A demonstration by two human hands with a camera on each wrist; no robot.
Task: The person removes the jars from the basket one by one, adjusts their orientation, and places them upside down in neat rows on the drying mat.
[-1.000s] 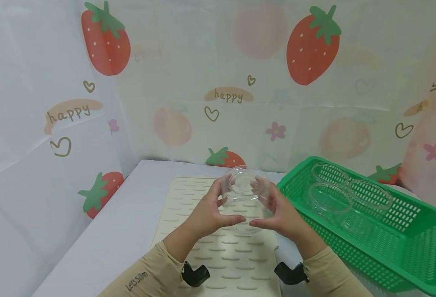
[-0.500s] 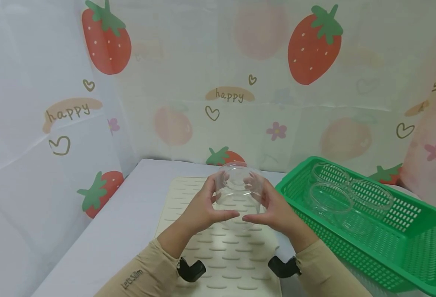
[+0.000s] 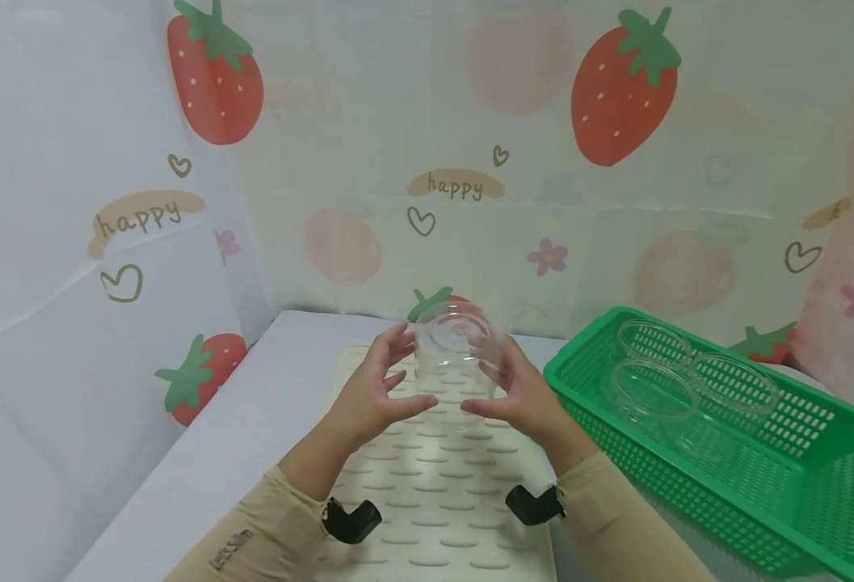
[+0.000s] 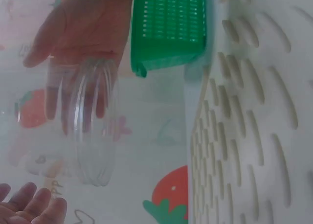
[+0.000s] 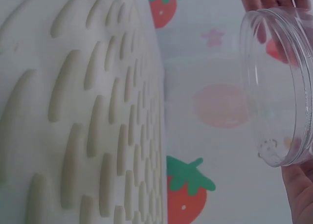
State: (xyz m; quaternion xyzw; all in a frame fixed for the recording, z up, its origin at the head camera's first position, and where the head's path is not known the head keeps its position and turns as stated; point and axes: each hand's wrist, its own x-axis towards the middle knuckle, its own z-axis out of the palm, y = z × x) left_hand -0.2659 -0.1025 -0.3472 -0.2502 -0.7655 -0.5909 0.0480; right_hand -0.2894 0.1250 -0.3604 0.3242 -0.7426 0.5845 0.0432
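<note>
At right, a green basket (image 3: 725, 489). Left of it, a ridged mat (image 3: 434, 505). Between both hands, above the mat's far part, a clear jar (image 3: 457, 368): base up, mouth towards the mat, axis near upright, across the grip. Nearer, the right hand (image 3: 528, 396), gripping. At left, the left hand (image 3: 364, 396), fingers relaxed just beside the jar, contact impossible to tell.

Four clear plastic tubs (image 3: 459, 376) (image 3: 654, 339) (image 3: 655, 390) (image 3: 735, 384), I make it: one up between two hands (image 3: 368, 392) (image 3: 524, 392), three in the basket (image 3: 652, 477). Just one basket, one cream drying mat (image 3: 430, 485), two black wrist mounts (image 3: 352, 521) (image 3: 536, 506).
</note>
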